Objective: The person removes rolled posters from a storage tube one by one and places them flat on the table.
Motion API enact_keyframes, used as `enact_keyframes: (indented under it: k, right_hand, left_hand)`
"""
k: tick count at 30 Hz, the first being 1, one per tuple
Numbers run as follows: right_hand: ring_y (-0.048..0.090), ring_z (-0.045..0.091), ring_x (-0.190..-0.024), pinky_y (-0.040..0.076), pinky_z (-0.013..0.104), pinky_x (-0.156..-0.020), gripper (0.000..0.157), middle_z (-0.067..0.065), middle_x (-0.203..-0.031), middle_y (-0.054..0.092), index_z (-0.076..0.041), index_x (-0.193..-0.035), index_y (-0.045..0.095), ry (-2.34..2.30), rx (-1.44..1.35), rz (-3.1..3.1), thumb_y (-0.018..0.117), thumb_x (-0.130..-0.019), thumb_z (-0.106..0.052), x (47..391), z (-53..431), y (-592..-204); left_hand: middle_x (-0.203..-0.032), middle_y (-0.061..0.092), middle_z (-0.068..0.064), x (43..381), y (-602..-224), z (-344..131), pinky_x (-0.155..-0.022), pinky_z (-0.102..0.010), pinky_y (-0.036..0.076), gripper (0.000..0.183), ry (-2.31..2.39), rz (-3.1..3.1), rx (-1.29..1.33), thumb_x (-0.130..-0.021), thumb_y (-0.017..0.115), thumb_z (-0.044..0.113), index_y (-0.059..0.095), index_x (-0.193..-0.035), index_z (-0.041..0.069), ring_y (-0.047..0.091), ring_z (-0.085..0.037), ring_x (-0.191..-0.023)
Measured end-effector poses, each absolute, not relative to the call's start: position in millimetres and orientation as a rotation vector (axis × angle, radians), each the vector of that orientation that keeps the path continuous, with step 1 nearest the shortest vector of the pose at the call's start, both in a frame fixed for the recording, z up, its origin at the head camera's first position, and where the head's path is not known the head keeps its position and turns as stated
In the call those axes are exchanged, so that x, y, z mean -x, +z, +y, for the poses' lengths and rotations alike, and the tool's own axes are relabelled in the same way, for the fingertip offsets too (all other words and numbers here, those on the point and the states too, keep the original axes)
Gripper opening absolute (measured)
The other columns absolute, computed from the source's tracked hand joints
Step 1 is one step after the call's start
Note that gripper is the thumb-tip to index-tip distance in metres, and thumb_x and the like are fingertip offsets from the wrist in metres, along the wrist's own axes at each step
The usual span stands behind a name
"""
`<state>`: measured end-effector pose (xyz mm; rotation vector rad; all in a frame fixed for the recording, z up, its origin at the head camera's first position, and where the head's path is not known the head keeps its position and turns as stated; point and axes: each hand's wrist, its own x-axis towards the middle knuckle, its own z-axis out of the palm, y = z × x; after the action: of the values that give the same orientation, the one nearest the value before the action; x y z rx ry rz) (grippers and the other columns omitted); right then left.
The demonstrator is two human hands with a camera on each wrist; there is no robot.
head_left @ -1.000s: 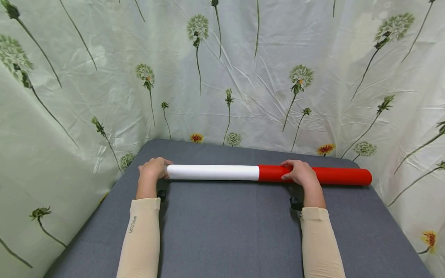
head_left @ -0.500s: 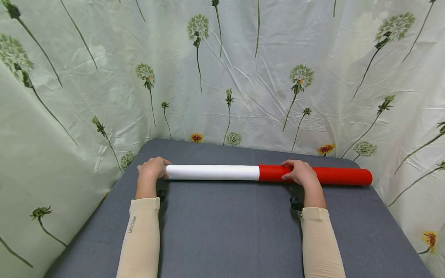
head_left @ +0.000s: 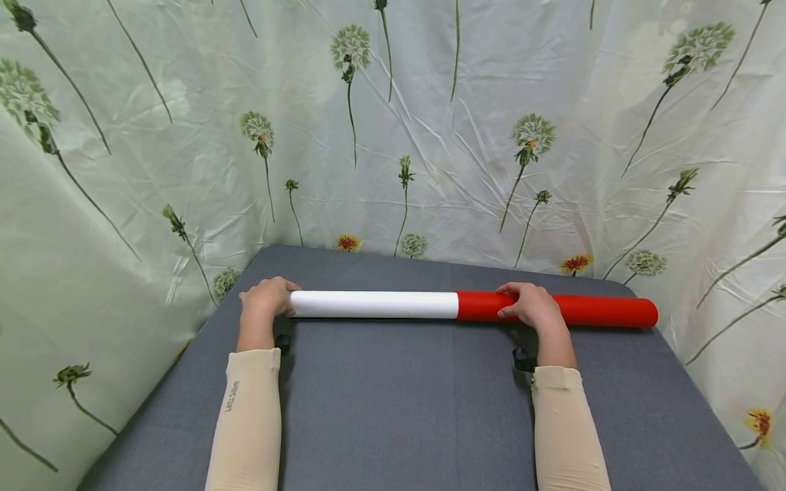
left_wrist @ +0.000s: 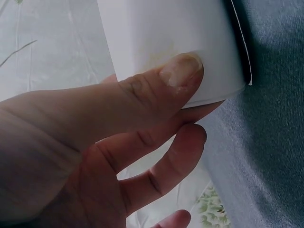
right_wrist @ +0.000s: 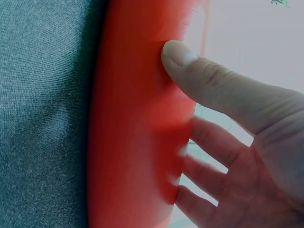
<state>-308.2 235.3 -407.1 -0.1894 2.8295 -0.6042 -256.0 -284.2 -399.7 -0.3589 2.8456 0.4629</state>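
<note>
A long tube (head_left: 474, 307) lies crosswise over the far half of a grey table (head_left: 381, 395), running roughly level from one hand to past the other. Its white part (head_left: 374, 305) is to the left and its slightly thicker red part (head_left: 604, 311) to the right, meeting at a straight line; the red part's rounded end comes close to the table's right edge.

The left hand (head_left: 266, 300) pinches the tip of the white part — the thumb lies on its near face, a finger sits behind the rim, and the other fingers in view are bent loosely, clear of the tube. The left wrist view shows a thin pale edge beside the white part, next to the cloth-like table surface.

The right hand (head_left: 533, 305) grips the red part a little way from the white one. Its thumb (right_wrist: 179, 56) presses the near side while the fingers spread along the far side, the palm standing off — a wide, half-open hold. The fingertips there are hidden behind the tube.

Both forearms wear cream sleeves (head_left: 248, 416), the left one with small printed lettering, and each wrist carries a dark device (head_left: 522, 360). Behind the table hangs a pale, creased curtain (head_left: 417, 123) printed with dandelions and orange flowers.
</note>
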Motion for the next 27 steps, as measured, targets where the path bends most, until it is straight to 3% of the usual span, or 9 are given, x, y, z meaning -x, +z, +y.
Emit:
enact_keyframes:
  k: [5,21,27]
  right_hand:
    - [0.047,0.05,-0.13,0.048,0.062,-0.102,0.058,0.032,-0.147,0.054,-0.014,-0.147,0.061,-0.605,0.192,2.826,0.079,-0.093,-0.025,309,235,-408]
    - [0.048,0.05,-0.128,0.048,0.061,-0.101,0.057,0.032,-0.147,0.055,-0.014,-0.146,0.062,-0.599,0.194,2.83,0.08,-0.093,-0.025,310,235,-407]
    - [0.048,0.05,-0.128,0.048,0.062,-0.102,0.058,0.032,-0.148,0.054,-0.015,-0.147,0.062,-0.588,0.189,2.837,0.08,-0.093,-0.026,311,236,-409]
  left_hand:
    - [-0.145,0.06,-0.031,255,-400,-288,-0.111,-0.078,0.033,0.059,0.465,2.836,0.358,-0.093,0.08,0.012,0.063,-0.149,0.019,0.06,-0.053,-0.126]
    - [-0.148,0.057,-0.032,253,-397,-297,-0.117,-0.083,0.022,0.059,0.489,2.806,0.379,-0.094,0.08,0.014,0.062,-0.15,0.019,0.055,-0.056,-0.132]
    - [-0.146,0.059,-0.031,252,-398,-301,-0.116,-0.081,0.026,0.058,0.501,2.802,0.405,-0.094,0.08,0.015,0.063,-0.149,0.02,0.058,-0.053,-0.129]
